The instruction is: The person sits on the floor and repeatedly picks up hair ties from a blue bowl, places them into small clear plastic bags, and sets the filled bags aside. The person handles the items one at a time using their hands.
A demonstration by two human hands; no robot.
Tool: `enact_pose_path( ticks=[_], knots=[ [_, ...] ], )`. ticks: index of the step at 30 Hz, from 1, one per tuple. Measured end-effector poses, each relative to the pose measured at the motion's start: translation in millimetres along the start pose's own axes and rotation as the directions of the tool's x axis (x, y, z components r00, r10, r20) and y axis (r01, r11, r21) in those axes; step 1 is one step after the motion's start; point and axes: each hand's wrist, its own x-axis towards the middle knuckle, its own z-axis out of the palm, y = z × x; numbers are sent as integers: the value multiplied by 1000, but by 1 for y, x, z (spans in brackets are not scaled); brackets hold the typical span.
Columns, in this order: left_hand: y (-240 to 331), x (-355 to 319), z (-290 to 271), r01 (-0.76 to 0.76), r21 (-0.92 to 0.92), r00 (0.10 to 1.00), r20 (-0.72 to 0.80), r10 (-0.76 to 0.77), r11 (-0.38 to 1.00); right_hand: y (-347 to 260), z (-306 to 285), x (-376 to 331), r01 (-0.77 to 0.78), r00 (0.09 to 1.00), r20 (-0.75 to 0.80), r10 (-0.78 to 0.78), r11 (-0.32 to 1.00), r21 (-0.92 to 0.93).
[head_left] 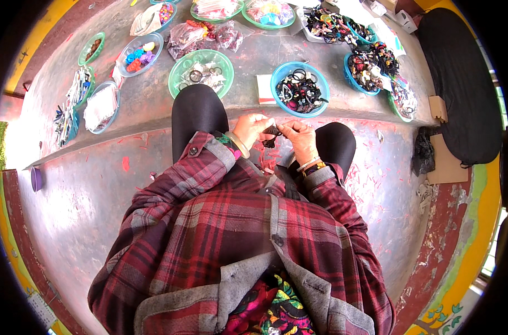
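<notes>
In front of my body, between my knees, my two hands meet at a small black, soft-looking thing (271, 133) with dangling ends; its exact kind is too small to make out. My left hand (249, 129) pinches it between thumb and fingers on the left. From the other side my right hand (300, 139) is closed on it with the fingertips. Just beyond the hands, on the raised ledge, stands a blue bowl (274, 88) heaped with black bands and dark pieces. Left of it is a light green basket (210, 55) with black rings and white pieces.
A white card (264, 90) lies beside the blue bowl. Farther back are bagged red items (206, 38) and several filled baskets. On the right stand another loaded blue basket (351, 81), a black bag (424, 151) and cardboard (449, 162). Red scraps litter the floor (125, 163).
</notes>
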Motion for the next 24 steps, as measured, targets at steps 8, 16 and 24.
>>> enact_pose_path(
  ticks=[8,16,24],
  knots=[
    [12,-5,1,29,35,999,41,-30,999,0,-1,0,57,998,8,-58,998,32],
    [16,-7,-2,83,26,995,52,-84,996,-5,-4,-2,-32,997,70,26,995,98],
    [20,-10,11,-80,256,994,90,59,963,3,-12,2,-10,999,36,5,992,125]
  ],
)
